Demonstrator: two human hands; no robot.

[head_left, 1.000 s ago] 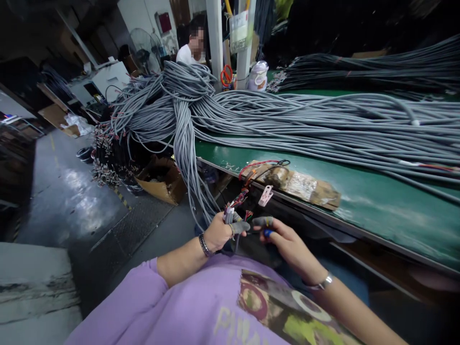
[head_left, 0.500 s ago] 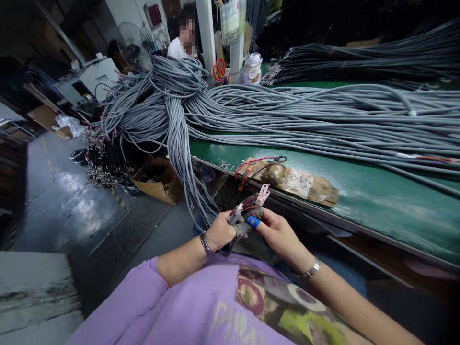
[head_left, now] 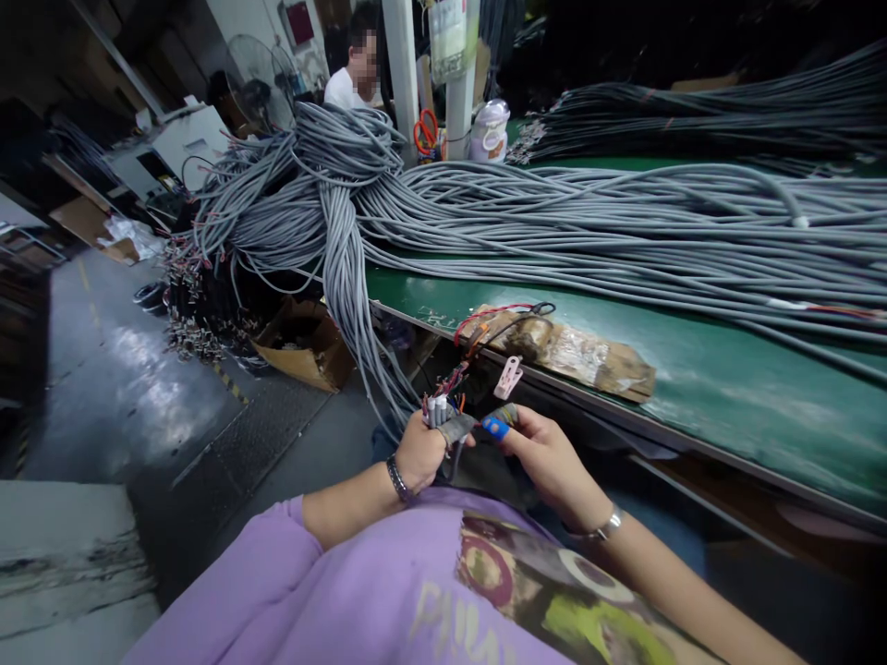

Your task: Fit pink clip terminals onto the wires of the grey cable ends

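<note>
Grey cables [head_left: 357, 305] hang from the bench's left end down to my left hand [head_left: 424, 453]. My left hand is closed round a bundle of their ends, whose white-grey tips [head_left: 436, 409] and thin coloured wires [head_left: 454, 379] stick up above the fist. Grey tape wraps my left thumb. My right hand [head_left: 544, 453], with blue and grey finger coverings, is closed in a pinch close to the left thumb. A short thin dark-red wire shows between the two, partly hidden by the fingertips. Just above the right hand, a pale pink clip [head_left: 509, 377] hangs at the bench edge.
More grey cables [head_left: 589, 222] lie along the green bench [head_left: 762, 397]. A taped cardboard piece [head_left: 589, 360] lies at its front edge. Behind are black cables [head_left: 693, 120], orange-handled scissors [head_left: 425, 131], and a purple-white container [head_left: 489, 132]. A person [head_left: 346, 83] sits beyond; a carton [head_left: 305, 346] stands below.
My left fist has turned and shifted slightly left, so the cable tips now show upright. The coloured wires have swung away from the pink clip. My right hand stays pinched, slightly further right.
</note>
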